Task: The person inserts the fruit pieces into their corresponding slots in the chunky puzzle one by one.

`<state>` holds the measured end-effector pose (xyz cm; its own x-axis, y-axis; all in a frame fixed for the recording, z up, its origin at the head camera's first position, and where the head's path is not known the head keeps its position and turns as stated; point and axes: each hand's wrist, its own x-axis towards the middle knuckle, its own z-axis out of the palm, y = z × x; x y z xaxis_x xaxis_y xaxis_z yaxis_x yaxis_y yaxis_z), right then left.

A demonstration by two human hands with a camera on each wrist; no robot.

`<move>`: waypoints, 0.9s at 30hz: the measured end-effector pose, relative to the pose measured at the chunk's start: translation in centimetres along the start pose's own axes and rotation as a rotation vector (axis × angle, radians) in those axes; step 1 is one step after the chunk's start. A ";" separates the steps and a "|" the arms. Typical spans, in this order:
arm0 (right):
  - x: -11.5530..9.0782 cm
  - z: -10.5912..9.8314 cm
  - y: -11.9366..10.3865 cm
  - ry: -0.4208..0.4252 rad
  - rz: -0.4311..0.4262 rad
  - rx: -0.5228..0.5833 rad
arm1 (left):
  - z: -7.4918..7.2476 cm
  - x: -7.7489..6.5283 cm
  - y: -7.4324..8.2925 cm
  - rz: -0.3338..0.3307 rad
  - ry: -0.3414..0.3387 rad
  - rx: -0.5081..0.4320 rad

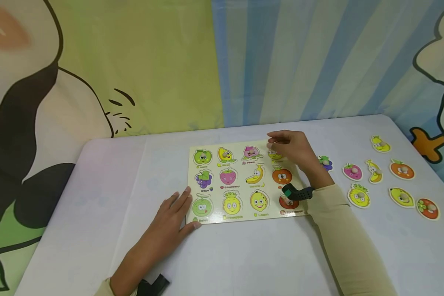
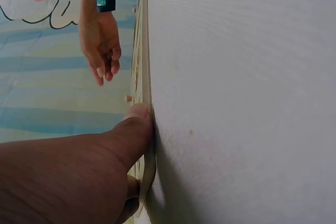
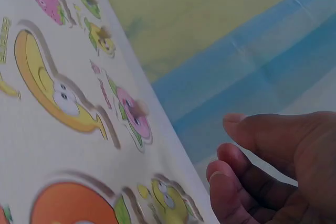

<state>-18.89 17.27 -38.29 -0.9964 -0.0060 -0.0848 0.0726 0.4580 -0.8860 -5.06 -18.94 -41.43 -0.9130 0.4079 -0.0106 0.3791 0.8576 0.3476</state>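
Observation:
A wooden fruit puzzle board (image 1: 240, 222) lies flat on the table. My left hand (image 1: 169, 218) rests at its lower left corner, fingers spread along the left side; in the left wrist view the thumb (image 2: 137, 113) touches the board's edge. Over the upper right corner hovers my right hand (image 1: 294, 148), fingers loosely bent, with nothing between thumb and fingertips in the right wrist view. It partly covers the pear slot (image 3: 170, 203). A peach piece (image 3: 134, 116) with a wooden knob sits in the top row, beside the mango (image 1: 225, 155) and apple pieces (image 1: 202, 157).
Right of the board lie several loose knobbed pieces: grapes (image 1: 326, 163), strawberry (image 1: 352, 172), banana (image 1: 374, 172), pineapple (image 1: 359, 196), lemon (image 1: 401, 197), an orange round fruit (image 1: 402, 169), a red round one (image 1: 427, 209) and a yellow pear-like one (image 1: 380, 144). A printed curtain (image 1: 151, 61) hangs behind.

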 end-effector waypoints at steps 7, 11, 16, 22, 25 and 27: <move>-1.5 -4.4 1.2 0.074 0.026 -0.059 | -0.4 0.0 -0.1 0.001 -0.017 0.005; -2.5 -7.5 1.9 0.108 0.060 -0.149 | -0.6 -0.2 -0.3 -0.002 -0.023 0.003; -3.2 -11.4 3.2 0.147 0.091 -0.243 | -0.7 -0.6 -0.6 -0.008 -0.018 0.008; -3.9 -14.8 5.8 0.222 0.148 -0.255 | -1.0 -1.1 -1.4 -0.006 -0.013 0.002; -4.3 -16.3 6.8 0.233 0.184 -0.249 | -1.2 -1.4 -1.7 -0.011 -0.013 0.001; -4.5 -17.1 7.4 0.235 0.197 -0.258 | -1.3 -1.5 -1.8 -0.012 -0.013 0.000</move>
<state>-14.66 35.91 -36.61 -0.9496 0.2939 -0.1090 0.2799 0.6386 -0.7168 -4.55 -21.52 -40.78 -0.9155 0.4013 -0.0268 0.3679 0.8624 0.3477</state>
